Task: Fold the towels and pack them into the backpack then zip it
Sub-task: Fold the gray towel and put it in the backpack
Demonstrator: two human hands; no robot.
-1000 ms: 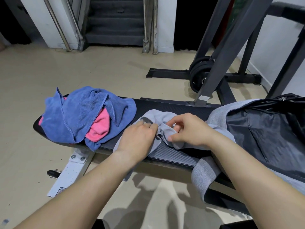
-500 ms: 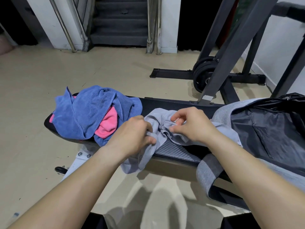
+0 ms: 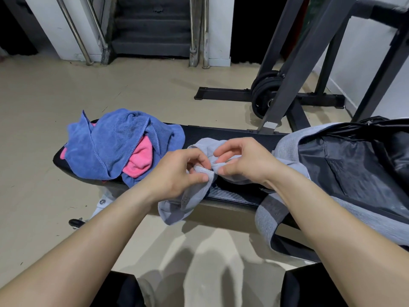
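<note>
A pale grey towel lies crumpled on the black bench, its lower part hanging over the front edge. My left hand pinches its hemmed edge between thumb and fingers. My right hand pinches the same edge just to the right, the two hands almost touching. A crumpled blue towel sits on the bench's left end, over a pink towel. The grey and black backpack lies open on the bench at the right, its dark lining showing.
A grey backpack strap hangs off the bench front. A dark metal rack with black weight plates stands behind the bench at the right. Stairs with steel rails rise at the back. Beige floor lies to the left.
Both hands have come closer together on the grey towel and now pinch its hem, lifted slightly off the bench. More of the towel hangs over the front edge.
</note>
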